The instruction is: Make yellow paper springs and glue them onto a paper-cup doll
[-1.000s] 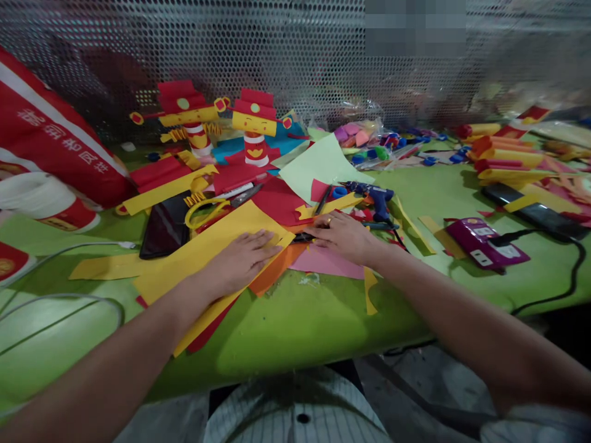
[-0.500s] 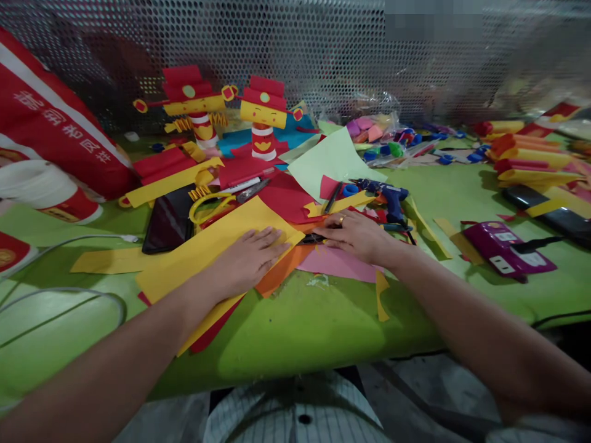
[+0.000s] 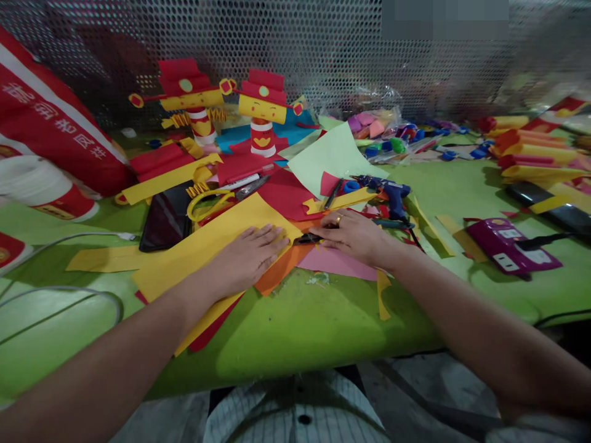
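My left hand [image 3: 252, 255] lies flat on a yellow sheet of paper [image 3: 217, 237], fingers stretched out. At the sheet's right corner, my right hand [image 3: 353, 239] is closed around a slim dark tool [image 3: 308, 239]. The tool's tip touches or nearly touches the paper's edge; most of its body is hidden by the fingers, so its kind is unclear. Beneath both hands lie an orange paper piece [image 3: 277, 277] and a pink paper piece [image 3: 335, 263]. Red paper [image 3: 215, 329] shows from under the yellow sheet.
Two red-and-yellow paper figures [image 3: 262, 114] stand at the back. A phone [image 3: 166, 218] and yellow-handled scissors [image 3: 203, 206] lie left. Beyond my right hand is a blue glue gun [image 3: 392, 195]. A purple power strip [image 3: 512, 246] sits right, a paper cup [image 3: 50, 191] far left.
The dark tool's tip now shows more clearly at the yellow sheet's corner. My left hand stays flat on the paper. The whole view has shifted slightly.
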The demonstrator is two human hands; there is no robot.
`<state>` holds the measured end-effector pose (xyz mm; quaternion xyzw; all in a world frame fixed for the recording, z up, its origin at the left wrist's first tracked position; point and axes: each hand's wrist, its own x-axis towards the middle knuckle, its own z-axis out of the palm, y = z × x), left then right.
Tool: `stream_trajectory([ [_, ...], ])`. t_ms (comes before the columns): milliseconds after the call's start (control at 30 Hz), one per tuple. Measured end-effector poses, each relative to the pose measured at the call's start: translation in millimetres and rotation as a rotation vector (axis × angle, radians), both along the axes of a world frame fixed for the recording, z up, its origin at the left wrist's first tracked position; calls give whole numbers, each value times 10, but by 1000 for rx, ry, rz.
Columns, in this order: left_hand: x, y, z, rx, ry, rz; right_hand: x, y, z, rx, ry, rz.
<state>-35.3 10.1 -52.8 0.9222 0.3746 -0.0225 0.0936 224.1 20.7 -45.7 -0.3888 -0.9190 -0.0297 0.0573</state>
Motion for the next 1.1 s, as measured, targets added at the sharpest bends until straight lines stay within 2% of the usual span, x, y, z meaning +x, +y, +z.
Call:
stream_trajectory([
  [667,17,-10,2,3,20,-14,13,-66,-21,4,-16,34],
  [833,32,-6,18,0,29,0,-47,-105,-48,38,11,4],
  [1100,51,-19,28,9,25,-6,0,-162,-45,66,51,32],
])
